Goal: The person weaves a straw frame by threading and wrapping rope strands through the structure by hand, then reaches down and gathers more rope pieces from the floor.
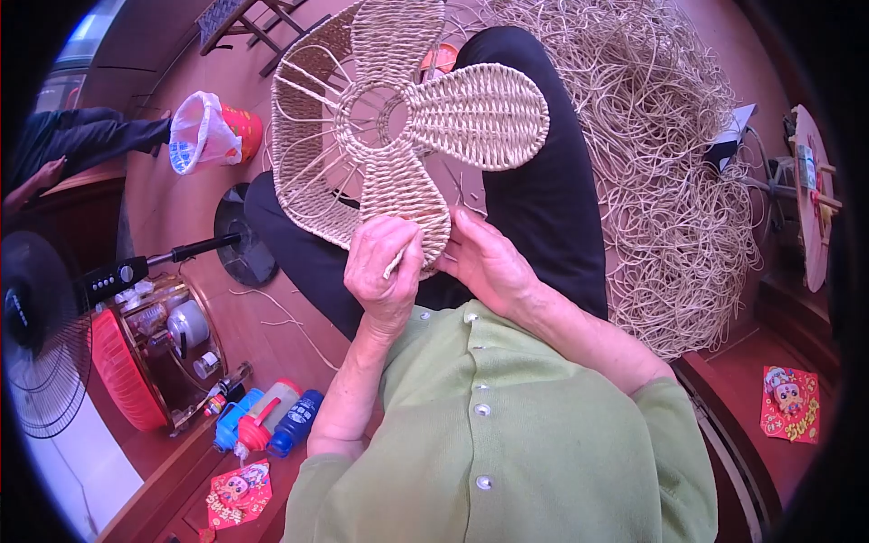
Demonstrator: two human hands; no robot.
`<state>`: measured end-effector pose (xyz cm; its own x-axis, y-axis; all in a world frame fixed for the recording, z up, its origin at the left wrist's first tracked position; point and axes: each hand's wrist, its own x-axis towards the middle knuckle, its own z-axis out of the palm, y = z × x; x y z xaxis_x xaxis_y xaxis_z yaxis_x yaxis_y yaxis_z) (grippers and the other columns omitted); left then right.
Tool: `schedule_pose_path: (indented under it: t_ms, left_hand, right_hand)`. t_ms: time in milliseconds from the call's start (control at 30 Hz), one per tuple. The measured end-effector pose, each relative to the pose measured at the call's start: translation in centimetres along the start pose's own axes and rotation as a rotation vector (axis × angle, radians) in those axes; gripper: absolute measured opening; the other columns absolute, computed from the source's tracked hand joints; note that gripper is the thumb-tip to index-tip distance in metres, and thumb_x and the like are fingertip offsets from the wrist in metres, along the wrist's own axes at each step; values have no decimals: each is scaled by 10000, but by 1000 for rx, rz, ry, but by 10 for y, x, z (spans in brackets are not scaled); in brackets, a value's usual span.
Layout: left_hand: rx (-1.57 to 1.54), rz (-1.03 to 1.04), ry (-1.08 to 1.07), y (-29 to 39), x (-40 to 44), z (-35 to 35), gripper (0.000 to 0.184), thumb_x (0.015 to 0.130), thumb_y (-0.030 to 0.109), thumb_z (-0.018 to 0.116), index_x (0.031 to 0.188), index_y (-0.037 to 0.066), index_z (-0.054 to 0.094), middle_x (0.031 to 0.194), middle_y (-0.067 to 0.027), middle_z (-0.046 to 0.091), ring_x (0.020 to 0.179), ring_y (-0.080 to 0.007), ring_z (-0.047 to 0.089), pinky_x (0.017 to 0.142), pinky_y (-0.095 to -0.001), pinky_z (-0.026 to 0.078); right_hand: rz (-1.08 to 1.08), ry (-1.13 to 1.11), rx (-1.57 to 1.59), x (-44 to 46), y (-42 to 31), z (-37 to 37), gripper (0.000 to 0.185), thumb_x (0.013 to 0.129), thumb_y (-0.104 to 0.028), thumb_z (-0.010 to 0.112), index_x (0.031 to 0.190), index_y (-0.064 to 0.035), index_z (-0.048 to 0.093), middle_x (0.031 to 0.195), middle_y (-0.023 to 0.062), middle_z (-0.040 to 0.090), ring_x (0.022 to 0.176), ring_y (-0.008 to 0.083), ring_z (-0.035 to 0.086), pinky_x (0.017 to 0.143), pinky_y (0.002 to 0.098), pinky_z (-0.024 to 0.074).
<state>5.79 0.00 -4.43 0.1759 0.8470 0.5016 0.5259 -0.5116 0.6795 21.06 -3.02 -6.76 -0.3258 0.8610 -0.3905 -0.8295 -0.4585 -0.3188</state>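
A flower-shaped woven straw-cord piece (425,113) rests on my lap, with petals around an open ring and a curved woven side wall (303,195). Bare spokes fan from the ring on its left. My left hand (385,271) is closed at the lower petal (403,195), pinching a cord (391,268) whose short end sticks out below the fingers. On the other edge of that petal my right hand (489,261) grips it, thumb along the side and fingertips partly hidden behind the weave.
A large heap of loose cord (647,181) lies on the right. At left are a standing fan (45,317), a lined bin (213,136), a person's legs (86,140) and a rack of containers (172,335). Bottles (294,421) stand at lower left.
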Motion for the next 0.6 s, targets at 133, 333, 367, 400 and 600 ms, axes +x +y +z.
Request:
schedule_pose_path:
  t_ms: [133,333,367,400,600]
  left_hand:
    - [74,5,-2,0,7,1,206,747,-107,716,911,17,722,873,-89,698,842,-237,671,788,-345,529]
    - [195,59,-90,1,14,2,234,701,-113,685,893,20,705,821,-89,667,765,-243,638,709,-347,517]
    - [211,86,-110,3,17,0,238,696,-109,685,895,21,703,814,-91,662,761,-248,635,702,-353,515]
    - [226,114,-130,5,20,-1,242,692,-106,686,897,22,701,808,-92,657,757,-254,631,696,-358,513]
    - [288,256,-245,0,25,-9,276,684,-72,701,937,37,702,825,-83,627,788,-271,620,710,-378,507]
  right_hand:
    - [27,-43,22,9,4,-8,374,1070,-355,462,1335,-102,536,1317,32,585,1223,151,550,1054,404,440]
    - [-19,-84,33,11,5,-11,283,1059,-258,512,1285,-95,563,1261,20,613,1168,132,584,1042,373,456]
    - [-10,-76,37,12,4,-9,276,1054,-243,523,1280,-90,567,1250,21,618,1159,129,590,1038,363,459]
    - [-1,-68,39,11,2,-6,269,1049,-227,535,1274,-86,571,1239,22,623,1149,126,596,1034,353,463]
    - [3,-51,19,14,4,-5,284,1033,-193,563,1287,-67,571,1213,27,639,1135,127,610,1037,338,468]
